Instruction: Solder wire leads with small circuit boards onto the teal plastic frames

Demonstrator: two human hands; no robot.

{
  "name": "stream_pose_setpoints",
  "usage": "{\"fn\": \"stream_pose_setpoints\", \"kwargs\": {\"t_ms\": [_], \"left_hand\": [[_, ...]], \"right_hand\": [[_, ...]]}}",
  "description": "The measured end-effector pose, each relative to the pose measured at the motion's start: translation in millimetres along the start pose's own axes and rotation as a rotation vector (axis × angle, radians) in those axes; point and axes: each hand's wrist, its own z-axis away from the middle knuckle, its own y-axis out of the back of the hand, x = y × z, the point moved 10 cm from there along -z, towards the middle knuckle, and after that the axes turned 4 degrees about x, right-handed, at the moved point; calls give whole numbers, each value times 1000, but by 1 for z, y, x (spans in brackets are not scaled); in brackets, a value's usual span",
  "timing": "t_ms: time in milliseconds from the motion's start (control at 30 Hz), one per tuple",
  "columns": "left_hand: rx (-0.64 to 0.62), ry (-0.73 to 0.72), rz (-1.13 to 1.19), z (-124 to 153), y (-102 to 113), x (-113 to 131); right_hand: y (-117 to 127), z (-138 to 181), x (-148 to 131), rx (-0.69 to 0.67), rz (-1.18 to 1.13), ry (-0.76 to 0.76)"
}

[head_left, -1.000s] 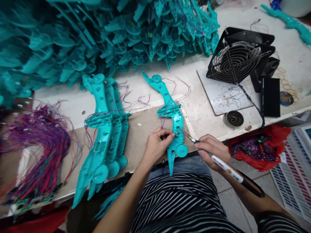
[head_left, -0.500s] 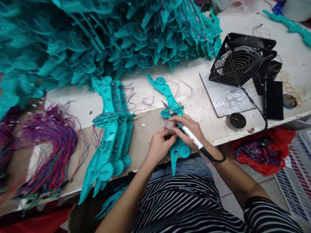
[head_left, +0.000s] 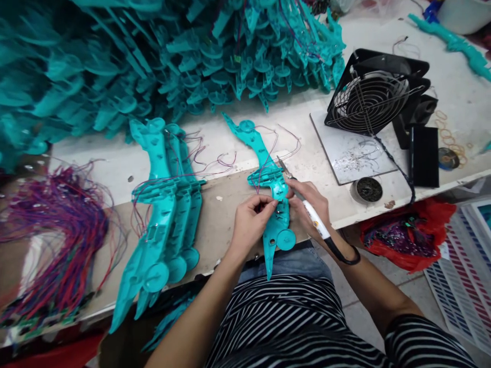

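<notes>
A bundle of red and purple wires point(head_left: 76, 225) is lying at the desk's point(head_left: 215, 202) front left corner, and a large heap of teal parts point(head_left: 172, 66) is filling the back left. Beside the bundle, a row of teal shells point(head_left: 157, 171) is leaning together, its pointed ends hanging over the front edge. Next, the left hand point(head_left: 249, 222) is resting at the left side of a single teal shell point(head_left: 282, 221), its fingers pinching narrow around thin wires point(head_left: 258, 185); their exact grip is partly hidden. That shell is lying by the middle of the front edge, its lower tip sticking out beyond it. At its right side, the right hand point(head_left: 311, 207) is holding a soldering iron point(head_left: 315, 220), fingers closed round the handle, the metal tip pointing towards the back edge. Farther right, a black fan point(head_left: 366, 99) is standing on a pale board point(head_left: 347, 166), and a round tin point(head_left: 368, 190) is sitting near the front edge. A red bag point(head_left: 441, 227) of wires is hanging below that edge, while a black box point(head_left: 424, 156) is standing above it, towards the right.
</notes>
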Motion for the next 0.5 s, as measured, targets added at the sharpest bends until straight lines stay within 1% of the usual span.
{"fn": "stream_pose_setpoints", "kwargs": {"t_ms": [100, 233, 333, 500], "left_hand": [[-25, 9, -44, -4, -4, 0], [-12, -1, -102, -8, -4, 3], [2, -3, -122, -8, -4, 5], [4, -20, -149, -9, -5, 10]], "right_hand": [[23, 8, -12, 35, 16, 49], [40, 20, -25, 42, 7, 86], [43, 26, -29, 54, 3, 108], [40, 28, -25, 25, -11, 109]]}}
